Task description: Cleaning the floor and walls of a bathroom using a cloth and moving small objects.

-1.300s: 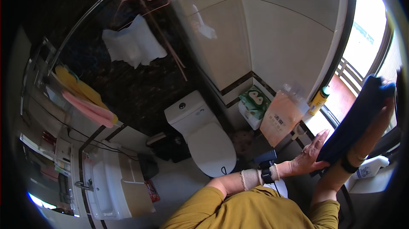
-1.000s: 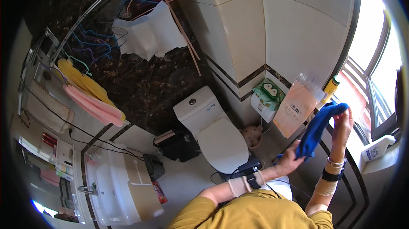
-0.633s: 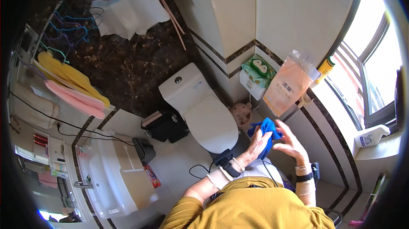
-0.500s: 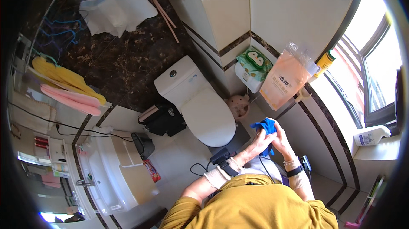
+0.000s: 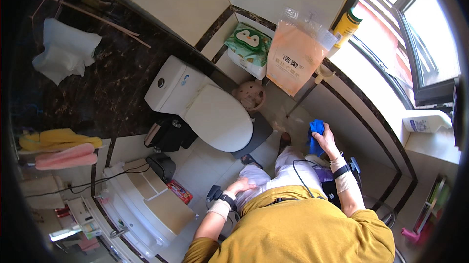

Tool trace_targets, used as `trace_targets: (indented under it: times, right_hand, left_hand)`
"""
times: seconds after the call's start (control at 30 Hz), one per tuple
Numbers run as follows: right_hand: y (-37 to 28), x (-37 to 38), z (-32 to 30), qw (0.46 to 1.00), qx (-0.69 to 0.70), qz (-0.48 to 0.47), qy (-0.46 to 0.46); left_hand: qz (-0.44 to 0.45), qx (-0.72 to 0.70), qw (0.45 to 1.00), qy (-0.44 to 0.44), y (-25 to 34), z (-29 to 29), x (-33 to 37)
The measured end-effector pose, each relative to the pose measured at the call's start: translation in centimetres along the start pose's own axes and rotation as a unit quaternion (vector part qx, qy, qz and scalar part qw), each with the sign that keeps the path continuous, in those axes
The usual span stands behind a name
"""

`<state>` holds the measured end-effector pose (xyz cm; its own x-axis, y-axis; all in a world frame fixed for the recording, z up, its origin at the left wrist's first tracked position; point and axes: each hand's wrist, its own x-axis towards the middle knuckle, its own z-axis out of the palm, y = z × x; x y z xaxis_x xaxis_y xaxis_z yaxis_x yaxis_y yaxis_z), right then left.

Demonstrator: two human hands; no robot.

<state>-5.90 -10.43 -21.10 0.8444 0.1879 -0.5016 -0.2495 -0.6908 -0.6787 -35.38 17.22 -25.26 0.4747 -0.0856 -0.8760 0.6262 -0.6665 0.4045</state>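
A blue cloth [image 5: 316,131] hangs bunched from my right hand [image 5: 326,142], whose fingers are wrapped round it, beside the low tiled ledge on the right. My left hand [image 5: 240,185] lies flat against my thigh in pale trousers, with nothing in it. The white toilet [image 5: 220,119], lid down, stands ahead and left of the cloth. A dark mat [image 5: 261,133] is on the floor by its front.
At the left is a white washbasin [image 5: 132,214] with a black bag [image 5: 168,133] beyond it. A pink bin [image 5: 251,96] stands beside the toilet. An orange tissue pack [image 5: 293,62] hangs on the wall. On the window ledge rests a white bottle [image 5: 426,121].
My hands have come apart. The left let go of the blue cloth and moved down-left to my thigh, while the right kept the cloth. The whole view has turned and shifted.
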Motion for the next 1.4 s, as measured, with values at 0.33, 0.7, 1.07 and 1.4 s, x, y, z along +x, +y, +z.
trace_targets:
  times: [0.33,0.7,1.07,1.4]
  right_hand:
    - [5.5,-2.9,6.9,0.959,-0.057,-0.120,0.251]
    - [2.2,-22.3,22.4,0.959,-0.136,-0.049,-0.245]
    - [3.3,-27.2,21.0,0.919,0.065,0.018,-0.388]
    - [6.9,-26.1,17.1,0.884,-0.001,0.088,-0.459]
  left_hand:
    - [0.019,-0.167,0.980,-0.103,-13.5,-0.4,-2.5]
    - [0.024,-0.243,0.935,-0.258,-19.5,-7.5,-12.5]
    - [0.089,-0.075,0.993,0.033,-23.4,-1.1,-8.4]
    - [0.058,-0.108,0.992,0.034,-16.8,-1.1,-12.7]
